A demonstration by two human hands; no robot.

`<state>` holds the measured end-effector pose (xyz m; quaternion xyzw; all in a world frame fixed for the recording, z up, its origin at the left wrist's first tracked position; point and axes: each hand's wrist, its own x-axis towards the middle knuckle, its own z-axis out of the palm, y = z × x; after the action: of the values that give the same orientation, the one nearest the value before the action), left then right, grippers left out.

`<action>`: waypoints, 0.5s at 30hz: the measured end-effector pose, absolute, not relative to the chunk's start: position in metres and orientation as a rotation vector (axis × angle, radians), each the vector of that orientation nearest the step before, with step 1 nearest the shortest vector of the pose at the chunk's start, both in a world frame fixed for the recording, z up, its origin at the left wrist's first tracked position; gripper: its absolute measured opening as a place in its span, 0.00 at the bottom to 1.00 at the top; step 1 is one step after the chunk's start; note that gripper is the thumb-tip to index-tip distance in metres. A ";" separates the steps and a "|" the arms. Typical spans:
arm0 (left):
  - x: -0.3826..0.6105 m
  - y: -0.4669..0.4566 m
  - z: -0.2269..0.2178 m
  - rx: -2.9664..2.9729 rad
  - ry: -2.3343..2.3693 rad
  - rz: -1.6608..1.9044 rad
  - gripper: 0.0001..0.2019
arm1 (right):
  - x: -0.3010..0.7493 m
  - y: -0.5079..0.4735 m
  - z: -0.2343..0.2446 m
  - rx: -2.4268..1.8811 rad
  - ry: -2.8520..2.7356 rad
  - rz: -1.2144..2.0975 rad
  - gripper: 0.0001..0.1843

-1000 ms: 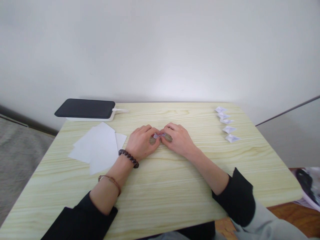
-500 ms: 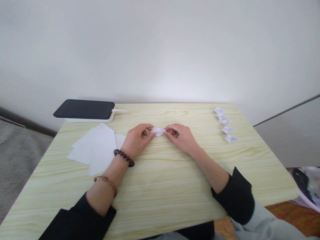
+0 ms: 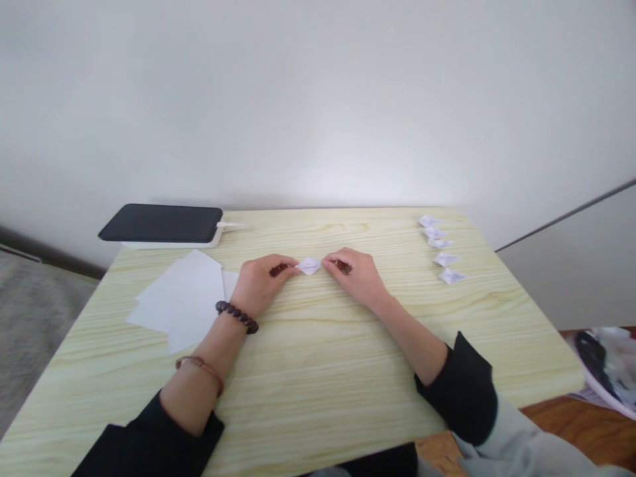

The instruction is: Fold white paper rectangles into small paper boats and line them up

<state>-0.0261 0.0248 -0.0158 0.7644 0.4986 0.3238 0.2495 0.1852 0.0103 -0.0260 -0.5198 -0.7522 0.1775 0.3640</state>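
- Folded paper (image 3: 309, 267) is pinched at its 2 ends, between left hand (image 3: 262, 281) and right hand (image 3: 362, 277), over the middle of the table (image 3: 318, 377).
- Light, even pressure is advised, so that the points are not crushed.
- The ends are hidden by fingertips (image 3: 328, 262); finer creases and table contact cannot be made out; sheets (image 3: 191, 301) are partly covered.

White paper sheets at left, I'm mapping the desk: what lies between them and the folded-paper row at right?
Head view: the left hand, a folded white paper pinched at both ends, then the right hand.
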 end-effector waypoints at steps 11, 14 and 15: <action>-0.015 0.021 -0.028 2.347 1.323 0.867 0.10 | 0.212 -0.006 -0.020 -1.512 -1.779 0.422 0.11; -0.006 0.012 -0.027 2.504 1.295 0.753 0.11 | 0.239 -0.026 -0.015 -1.629 -1.778 0.397 0.13; -0.003 0.009 -0.027 2.534 1.294 0.721 0.12 | 0.250 -0.033 -0.013 -1.675 -1.778 0.382 0.15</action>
<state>-0.0031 0.0085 -0.0269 0.8587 0.4386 0.2442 0.1028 0.2502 -0.0331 -0.0129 -0.6399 -0.6793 0.1461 0.3282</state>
